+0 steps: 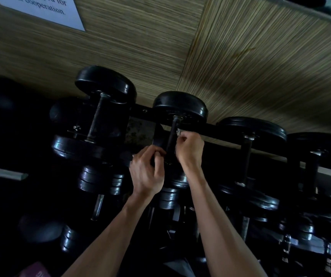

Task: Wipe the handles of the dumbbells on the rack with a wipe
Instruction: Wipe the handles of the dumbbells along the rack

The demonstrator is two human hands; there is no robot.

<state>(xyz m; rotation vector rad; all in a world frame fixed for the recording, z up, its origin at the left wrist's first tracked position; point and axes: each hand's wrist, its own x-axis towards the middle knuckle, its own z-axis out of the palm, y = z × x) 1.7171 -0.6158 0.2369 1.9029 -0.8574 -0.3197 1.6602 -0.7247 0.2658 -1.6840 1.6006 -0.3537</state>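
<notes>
I am steadying the middle dumbbell [177, 124] on the top rail of the rack [218, 131] so its handle [171, 136] does not roll while I am wiping it. My left hand [147, 172] is curling round the near plate of that dumbbell, fingers hooked over its edge, acting as a brake. My right hand [189, 149] is pinching the wipe [179, 132] against the right side of the handle; only a small pale corner is showing above my knuckles, the rest is folded inside my fist. I am keeping the wipe bunched so that it is pressing on the bar rather than flapping loose, and I judge I am working it along the bar's length.

The far plate is resting against the rail near the wall [240, 56], so the bar is running away from me and I am reaching in from the near end. Other dumbbells are sitting on either side, one to the left [100, 108] and one to the right [248, 148], with more on the lower tiers in deep shadow.

A white sign [40, 11] is hanging on the wall at upper left. I am reading "you for" and "cooperation." on it; the rest is cut off. No markings on the plates are legible in this dim light.
</notes>
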